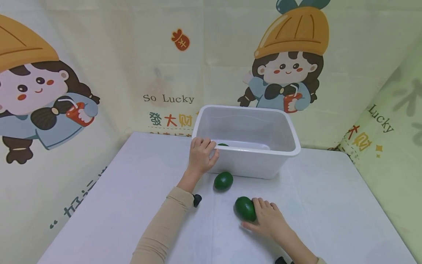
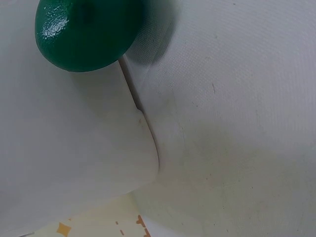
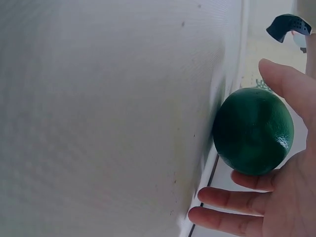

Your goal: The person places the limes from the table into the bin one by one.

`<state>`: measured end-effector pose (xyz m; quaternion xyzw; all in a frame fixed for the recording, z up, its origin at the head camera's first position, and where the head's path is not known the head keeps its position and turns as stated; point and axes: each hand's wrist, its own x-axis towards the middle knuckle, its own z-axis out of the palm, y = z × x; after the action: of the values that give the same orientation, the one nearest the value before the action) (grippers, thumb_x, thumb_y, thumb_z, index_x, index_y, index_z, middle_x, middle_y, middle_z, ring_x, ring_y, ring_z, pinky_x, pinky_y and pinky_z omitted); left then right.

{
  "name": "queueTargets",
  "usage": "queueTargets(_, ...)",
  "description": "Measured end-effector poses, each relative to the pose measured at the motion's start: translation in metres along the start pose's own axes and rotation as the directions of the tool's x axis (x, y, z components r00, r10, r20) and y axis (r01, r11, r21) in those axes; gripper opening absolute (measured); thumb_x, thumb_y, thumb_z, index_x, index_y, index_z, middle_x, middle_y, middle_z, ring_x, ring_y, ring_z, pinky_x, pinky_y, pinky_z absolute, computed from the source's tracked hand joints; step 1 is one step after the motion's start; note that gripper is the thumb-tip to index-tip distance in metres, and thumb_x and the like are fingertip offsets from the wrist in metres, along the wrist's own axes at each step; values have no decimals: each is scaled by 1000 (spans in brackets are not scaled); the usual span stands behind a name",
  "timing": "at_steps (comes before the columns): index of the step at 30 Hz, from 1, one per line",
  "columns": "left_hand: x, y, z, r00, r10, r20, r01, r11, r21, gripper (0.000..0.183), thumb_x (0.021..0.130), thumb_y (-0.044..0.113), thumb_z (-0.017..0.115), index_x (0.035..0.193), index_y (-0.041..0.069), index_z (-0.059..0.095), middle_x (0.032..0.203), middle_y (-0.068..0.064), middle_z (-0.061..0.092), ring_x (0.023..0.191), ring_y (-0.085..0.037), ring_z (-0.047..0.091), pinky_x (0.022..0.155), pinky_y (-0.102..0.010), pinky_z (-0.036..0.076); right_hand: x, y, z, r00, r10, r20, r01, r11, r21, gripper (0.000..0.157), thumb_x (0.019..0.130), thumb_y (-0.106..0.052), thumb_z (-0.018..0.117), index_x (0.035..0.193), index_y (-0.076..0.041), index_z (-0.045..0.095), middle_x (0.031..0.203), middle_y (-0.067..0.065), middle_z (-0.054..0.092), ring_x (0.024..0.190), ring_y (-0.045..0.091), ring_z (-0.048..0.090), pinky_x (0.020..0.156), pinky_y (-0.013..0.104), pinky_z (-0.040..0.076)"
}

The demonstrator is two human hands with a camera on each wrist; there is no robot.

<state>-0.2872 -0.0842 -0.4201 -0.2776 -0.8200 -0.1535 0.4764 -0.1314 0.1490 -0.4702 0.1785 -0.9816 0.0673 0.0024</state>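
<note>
A dark green, glossy avocado point(image 1: 245, 209) lies on the white table near the front. My right hand point(image 1: 269, 220) is at its right side, with fingers at the far side and thumb spread at the near side. In the right wrist view, the avocado point(image 3: 253, 131) sits before the palm between thumb and extended fingers. My left hand point(image 1: 202, 154) grips the near left rim of a white plastic bin point(image 1: 245, 163). A second avocado point(image 1: 223, 181) stands just in front of the bin, and a third point(image 1: 223, 145) shows partly inside, mostly hidden by the front wall.
The bin stands toward the back of the white-covered table point(image 1: 112, 216). Behind and beside the table hang printed cloths point(image 1: 217, 73) with cartoon figures. A black strap piece point(image 1: 197, 200) shows at my left wrist, another point(image 1: 280, 260) at my right.
</note>
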Motion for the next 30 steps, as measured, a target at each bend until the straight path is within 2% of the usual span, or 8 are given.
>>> queueTargets(14,1,1,0,1000,1,-4,-1,1000,-6,33,86,32,35,82,9,58,78,-5,49,77,-24,42,78,-40,33,1,3,2,1000,-22,5,23,999,-35,82,70,-61,61,120,0,42,107,13,52,98,31,53,86,48,39)
queueTargets(30,1,1,-1,1000,-2,-10,2,1000,-4,32,86,32,35,82,9,57,78,-5,49,76,-24,42,77,-40,33,4,4,6,997,-55,-53,51,995,-83,75,70,-58,62,117,-2,44,101,10,53,91,29,53,81,45,41)
